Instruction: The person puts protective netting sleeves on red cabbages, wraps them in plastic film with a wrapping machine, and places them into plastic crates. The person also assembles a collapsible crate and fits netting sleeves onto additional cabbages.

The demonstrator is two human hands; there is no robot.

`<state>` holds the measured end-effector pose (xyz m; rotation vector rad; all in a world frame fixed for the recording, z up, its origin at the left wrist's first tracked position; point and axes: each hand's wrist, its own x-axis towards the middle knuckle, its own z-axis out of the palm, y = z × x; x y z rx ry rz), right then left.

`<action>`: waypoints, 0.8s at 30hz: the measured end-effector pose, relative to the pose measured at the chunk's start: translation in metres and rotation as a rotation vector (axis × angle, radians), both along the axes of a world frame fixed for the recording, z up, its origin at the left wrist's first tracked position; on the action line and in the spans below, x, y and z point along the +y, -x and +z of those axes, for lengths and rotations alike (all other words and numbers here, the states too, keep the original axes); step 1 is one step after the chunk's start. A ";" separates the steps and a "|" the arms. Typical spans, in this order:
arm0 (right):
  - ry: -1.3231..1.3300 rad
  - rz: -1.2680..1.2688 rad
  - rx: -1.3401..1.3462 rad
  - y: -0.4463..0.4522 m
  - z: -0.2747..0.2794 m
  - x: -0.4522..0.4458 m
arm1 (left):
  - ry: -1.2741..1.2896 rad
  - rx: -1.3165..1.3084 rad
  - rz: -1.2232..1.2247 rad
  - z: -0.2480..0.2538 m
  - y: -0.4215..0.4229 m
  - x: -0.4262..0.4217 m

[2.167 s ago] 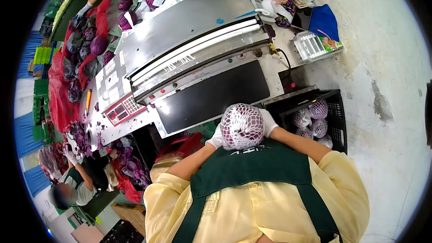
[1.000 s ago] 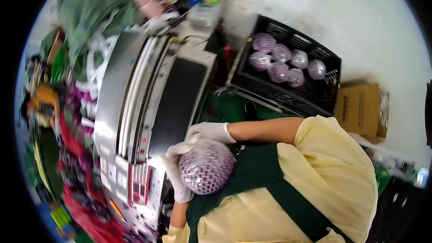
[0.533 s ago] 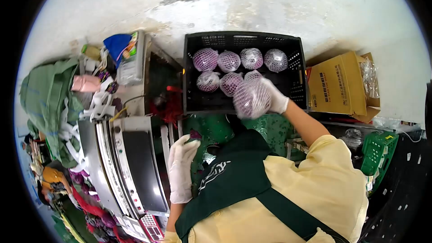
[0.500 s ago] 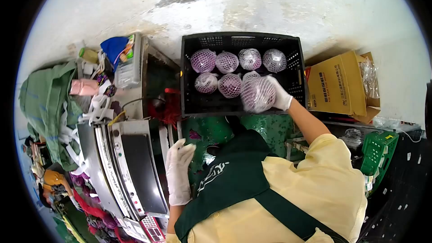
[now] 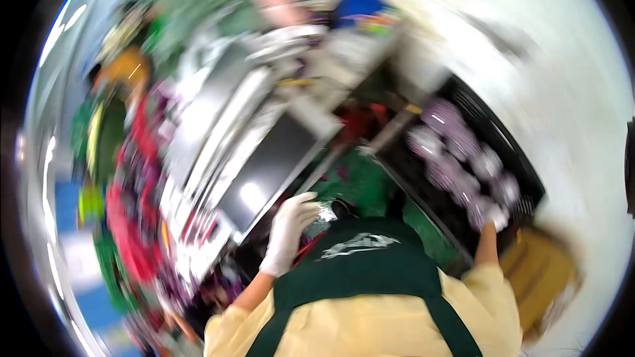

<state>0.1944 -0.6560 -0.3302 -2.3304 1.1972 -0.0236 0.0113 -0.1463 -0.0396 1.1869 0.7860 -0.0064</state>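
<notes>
Toward three o'clock, crate (image 5: 496, 135): netted balls (image 5: 462, 143).
Right hand (image 5: 495, 217): at four, beside balls; grip blurred, cannot tell.
Left hand (image 5: 289, 230): at seven, loosely spread.

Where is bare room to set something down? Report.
Bare: the dark panel beside the left hand and, though blurred, the near strip inside the crate, bordering netted balls. Crowded: the balls' rows, with the right hand there.
</notes>
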 end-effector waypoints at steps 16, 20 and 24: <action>-1.089 0.437 -0.200 -0.042 0.133 0.522 | -0.859 -0.120 0.788 -0.018 0.206 0.402; -1.039 0.482 -0.198 -0.059 0.111 0.506 | -1.252 0.163 0.714 -0.054 0.199 0.577; -1.019 0.505 -0.128 -0.062 0.111 0.493 | -1.358 0.500 0.479 -0.054 0.141 0.686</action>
